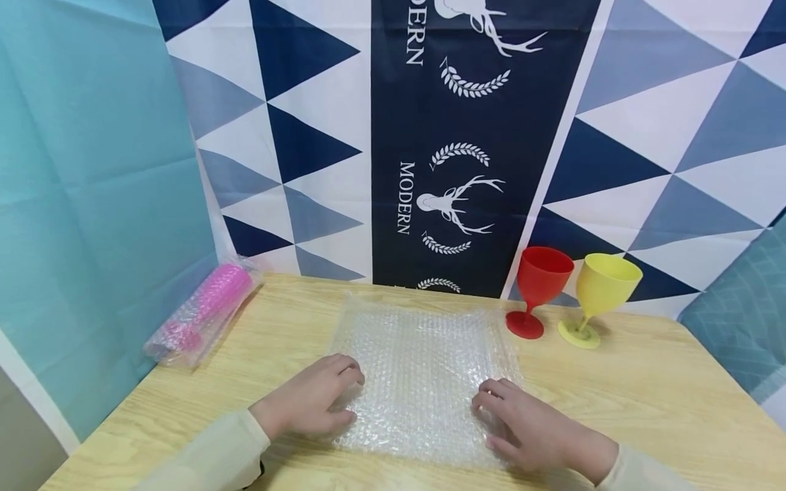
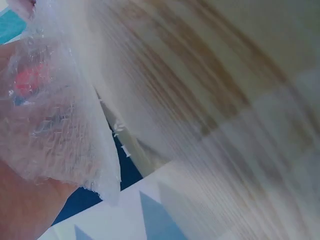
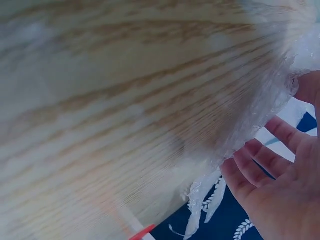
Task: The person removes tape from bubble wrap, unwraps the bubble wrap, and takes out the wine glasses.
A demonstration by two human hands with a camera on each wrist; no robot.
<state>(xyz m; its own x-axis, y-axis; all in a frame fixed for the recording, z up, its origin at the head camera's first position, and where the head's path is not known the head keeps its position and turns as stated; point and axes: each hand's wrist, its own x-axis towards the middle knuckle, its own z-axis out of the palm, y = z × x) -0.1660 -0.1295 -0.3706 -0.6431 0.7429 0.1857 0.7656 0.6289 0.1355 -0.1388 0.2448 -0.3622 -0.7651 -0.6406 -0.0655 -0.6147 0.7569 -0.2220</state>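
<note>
A sheet of clear bubble wrap [image 1: 417, 368] lies spread on the wooden table. At its left edge rests my left hand [image 1: 319, 399], fingers bent loosely over the film and thumb apart from them. My right hand [image 1: 522, 423] touches the opposite edge with its fingertips. In the right wrist view, the fingers [image 3: 243, 167] reach along the crinkled border of the wrap, fairly straight and spread. The left wrist view has bubble wrap [image 2: 65, 135] in front of part of the left hand [image 2: 30, 205], so its fingers are mostly hidden.
Behind the wrap on the right stand a red goblet [image 1: 543, 279] and a yellow goblet [image 1: 604, 283]. A pink object [image 1: 215, 293] wrapped in bubble film lies at the back left. Patterned cloth [image 1: 319, 136] hangs along the table's far edge.
</note>
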